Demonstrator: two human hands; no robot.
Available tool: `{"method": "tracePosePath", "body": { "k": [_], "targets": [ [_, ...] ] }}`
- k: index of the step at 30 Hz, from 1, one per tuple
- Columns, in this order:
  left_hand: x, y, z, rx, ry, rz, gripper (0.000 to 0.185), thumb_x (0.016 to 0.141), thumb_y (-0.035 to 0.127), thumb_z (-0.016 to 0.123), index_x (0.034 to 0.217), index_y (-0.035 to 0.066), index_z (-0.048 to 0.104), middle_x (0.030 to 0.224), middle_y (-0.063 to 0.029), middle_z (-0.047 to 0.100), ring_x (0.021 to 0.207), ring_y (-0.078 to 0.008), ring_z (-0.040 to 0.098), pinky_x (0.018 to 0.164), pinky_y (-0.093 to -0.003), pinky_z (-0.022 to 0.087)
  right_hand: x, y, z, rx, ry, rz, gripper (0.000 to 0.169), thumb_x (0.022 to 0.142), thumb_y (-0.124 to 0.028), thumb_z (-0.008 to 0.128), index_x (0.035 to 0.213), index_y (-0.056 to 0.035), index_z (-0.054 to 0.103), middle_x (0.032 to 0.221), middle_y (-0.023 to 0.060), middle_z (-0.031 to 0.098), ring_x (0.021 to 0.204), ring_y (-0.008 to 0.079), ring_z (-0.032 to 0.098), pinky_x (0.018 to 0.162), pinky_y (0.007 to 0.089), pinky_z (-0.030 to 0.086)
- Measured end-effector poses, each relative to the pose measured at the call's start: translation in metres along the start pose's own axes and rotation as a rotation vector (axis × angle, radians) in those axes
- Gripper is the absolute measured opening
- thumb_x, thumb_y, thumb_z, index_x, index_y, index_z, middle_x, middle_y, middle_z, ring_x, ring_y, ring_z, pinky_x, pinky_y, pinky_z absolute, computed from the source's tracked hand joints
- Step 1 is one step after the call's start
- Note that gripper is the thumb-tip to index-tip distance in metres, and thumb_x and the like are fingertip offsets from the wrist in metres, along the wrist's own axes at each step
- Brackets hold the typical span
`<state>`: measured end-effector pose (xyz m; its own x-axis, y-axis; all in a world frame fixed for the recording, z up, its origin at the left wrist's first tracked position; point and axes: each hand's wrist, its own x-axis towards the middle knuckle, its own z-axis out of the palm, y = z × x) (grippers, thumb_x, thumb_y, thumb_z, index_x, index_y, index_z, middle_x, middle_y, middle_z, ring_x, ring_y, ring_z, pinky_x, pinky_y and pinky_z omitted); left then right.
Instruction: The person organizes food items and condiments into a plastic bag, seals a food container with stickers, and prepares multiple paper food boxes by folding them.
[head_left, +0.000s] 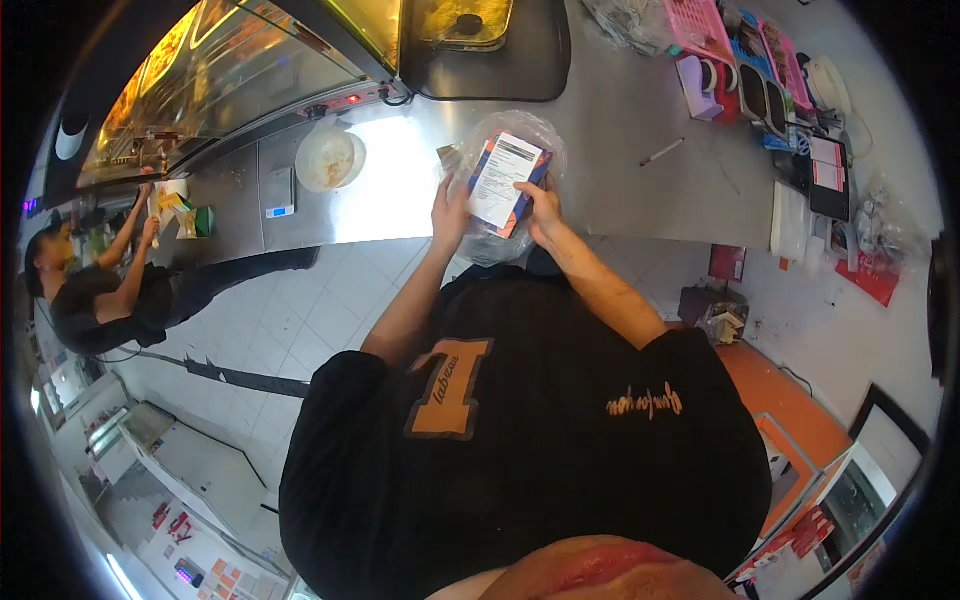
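Note:
Both my hands hold a blue and orange box at the edge of the steel counter. A printed paper slip lies on its top face. My left hand is at the box's left side, its fingers partly hidden by clear plastic. My right hand grips the right side, with the thumb on the slip. A clear plastic bag spreads around and under the box. Left of it on the counter stands a round whitish tub with brownish residue inside, beside a small digital scale.
A lit glass food display stands at the left, and a dark tray with a foil container is at the back. A pen lies to the right, near tape rolls and pink baskets. A co-worker stands at the far left.

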<state>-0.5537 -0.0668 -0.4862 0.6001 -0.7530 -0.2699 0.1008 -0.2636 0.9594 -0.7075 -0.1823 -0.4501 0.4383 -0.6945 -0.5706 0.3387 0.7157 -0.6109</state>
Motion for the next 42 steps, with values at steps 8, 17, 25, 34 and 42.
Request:
{"method": "tracePosePath", "body": {
  "k": [8,17,25,34,42],
  "targets": [
    [-0.034,0.026,-0.003,0.482,-0.118,0.479,0.116,0.068,0.043,0.083,0.148,-0.008,0.016,0.148,-0.0272,0.031,0.133,-0.0385,0.037,0.108,-0.0437,0.032,-0.017,-0.028,0.003,-0.308,0.096,-0.013,0.062,0.078,-0.010,0.076,0.129,0.0017,0.044,0.117,0.0129,0.060,0.106,0.0237,0.060,0.091,0.0369,0.049],
    [-0.042,0.075,0.073,0.881,-0.077,0.726,0.095,0.075,0.043,0.078,0.143,-0.003,0.031,0.145,-0.0261,0.036,0.136,-0.0427,0.030,0.112,-0.0540,0.021,-0.031,-0.185,-0.159,-0.006,0.086,-0.155,0.044,0.088,-0.013,0.065,0.127,0.0033,0.053,0.116,0.0158,0.062,0.106,0.0248,0.062,0.091,0.0385,0.051],
    [-0.029,0.104,0.248,0.660,-0.225,0.713,0.057,0.081,0.021,0.074,0.129,0.001,0.049,0.129,-0.0203,0.051,0.123,-0.0396,0.044,0.106,-0.0491,0.032,0.042,-0.250,-0.449,-1.030,0.710,-0.441,0.067,0.084,-0.032,0.070,0.134,0.0035,0.041,0.111,0.0232,0.064,0.100,0.0318,0.065,0.090,0.0411,0.051],
    [-0.002,0.096,0.552,1.026,-0.553,0.294,0.121,0.058,0.041,0.088,0.152,0.011,0.019,0.152,-0.0295,0.019,0.137,-0.0443,0.029,0.109,-0.0558,0.029,0.062,-0.581,-0.431,-1.264,0.833,-0.872,0.013,0.087,-0.017,0.060,0.090,-0.0072,0.068,0.087,0.0165,0.067,0.087,0.0331,0.065,0.075,0.0463,0.050],
    [0.065,0.132,0.571,1.328,-1.047,0.621,0.127,0.045,0.031,0.092,0.151,0.040,0.022,0.153,-0.0109,0.026,0.134,-0.0391,0.035,0.103,-0.0565,0.038,0.194,-0.708,-0.544,-1.874,0.342,-0.506,0.036,0.079,-0.007,0.060,0.112,-0.0151,0.070,0.091,0.0156,0.070,0.090,0.0350,0.067,0.082,0.0461,0.052]
  ]
}}
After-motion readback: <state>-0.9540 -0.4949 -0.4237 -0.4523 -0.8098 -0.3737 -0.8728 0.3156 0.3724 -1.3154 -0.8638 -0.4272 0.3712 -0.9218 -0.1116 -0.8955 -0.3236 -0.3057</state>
